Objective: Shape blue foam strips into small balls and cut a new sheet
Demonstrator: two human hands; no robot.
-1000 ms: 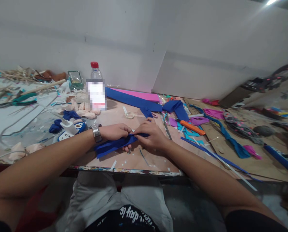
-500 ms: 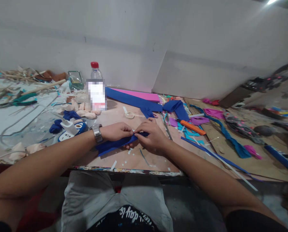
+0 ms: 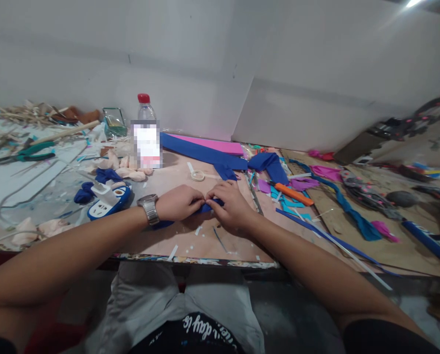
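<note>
Two grey trouser legs (image 3: pixel 149 290) fill the bottom centre of the frame, below the littered front edge of the bench (image 3: pixel 220 246). Just above, at the middle of the frame, the left hand (image 3: pixel 181 202) and the right hand (image 3: pixel 230 204) meet, each pinching a blue strip (image 3: pixel 205 208) between thumb and forefinger. Working this strip well probably calls for small, even pinches with the fingertips kept close together, and a light pull, since the material looks thin enough to crease or tear.

The strip lies between the two thumbs, mostly covered by the fingers; some blue also shows under the left wrist, though I cannot tell whether it is the same piece. Beyond the hands, near the centre, lies a tape roll (image 3: pixel 197 175), with an orange cutter (image 3: pixel 294 194) to its right. Farther off, a long blue band (image 3: pixel 205 152) overlaps a pink one (image 3: pixel 220 145), and a red-capped bottle (image 3: pixel 146 112) stands upright left of them, before the grey wall (image 3: pixel 190 59).
</note>
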